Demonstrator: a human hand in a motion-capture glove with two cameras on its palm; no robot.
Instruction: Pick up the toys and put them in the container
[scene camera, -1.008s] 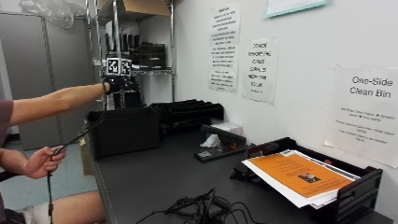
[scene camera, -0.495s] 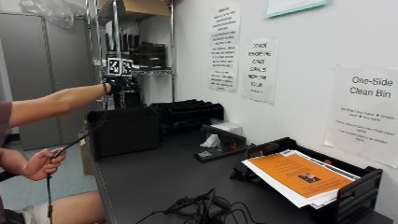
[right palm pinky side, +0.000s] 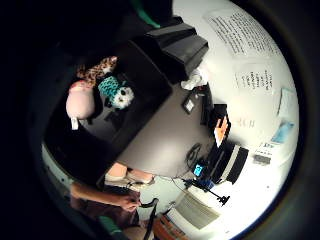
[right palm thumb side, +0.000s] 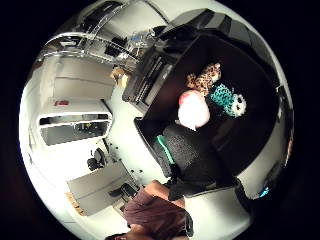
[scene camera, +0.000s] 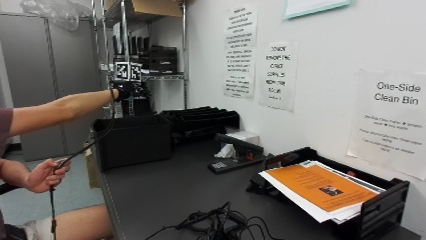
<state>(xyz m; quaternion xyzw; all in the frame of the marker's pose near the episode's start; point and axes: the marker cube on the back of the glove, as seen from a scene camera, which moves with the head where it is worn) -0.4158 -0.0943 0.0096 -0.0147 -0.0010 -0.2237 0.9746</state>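
Three soft toys lie together on the floor of the black rectangular plastic container (scene camera: 132, 140): a round pink plush toy (right palm thumb side: 194, 111), a teal plush owl with large white eyes (right palm thumb side: 229, 101), and a tan spotted plush animal (right palm thumb side: 205, 77). The pink toy touches the spotted animal, and the owl lies just beside both. The little finger side palm view shows the same three toys in one corner of the container.

The container stands on the dark grey bench (scene camera: 173, 195), at its far end, near a stack of black trays (scene camera: 200, 119).

The gloved right hand (scene camera: 126, 91) is held in the air above the container on an outstretched arm. Whether its fingers are straight or curled cannot be determined from these views. The bare left hand (scene camera: 41, 174) grips a black cable (scene camera: 76, 152) beside the bench edge.

Nearer on the bench lie a black paper tray holding orange and white sheets (scene camera: 333, 192), a tangle of black cords (scene camera: 216, 225), and a white tissue box (scene camera: 236, 142). Printed notices (scene camera: 393, 120) hang on the white wall beside the bench.
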